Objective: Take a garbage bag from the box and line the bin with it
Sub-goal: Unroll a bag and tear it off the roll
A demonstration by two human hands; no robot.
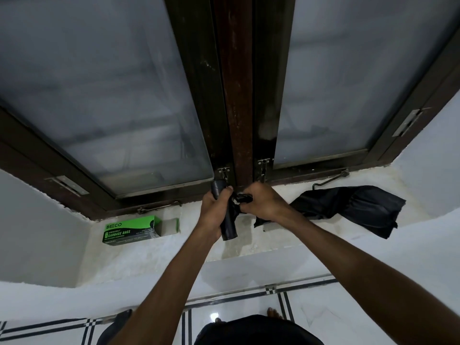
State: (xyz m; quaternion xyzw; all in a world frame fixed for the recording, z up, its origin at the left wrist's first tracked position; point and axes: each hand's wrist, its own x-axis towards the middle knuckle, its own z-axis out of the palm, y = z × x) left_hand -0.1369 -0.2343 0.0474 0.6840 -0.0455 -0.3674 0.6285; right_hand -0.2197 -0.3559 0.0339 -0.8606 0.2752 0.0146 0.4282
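The left hand [214,211] grips a black bag roll [225,215] upright. The right hand [261,202] pinches the roll's loose end, just beside the left hand. The green box [132,230] lies on the sill [174,247], left of both hands.

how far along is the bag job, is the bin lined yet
Done: the roll of bags is out of the green box on the sill. In hand: left hand grips the roll, right hand pulls one bag free. Left: lining the bin, which isn't in view.
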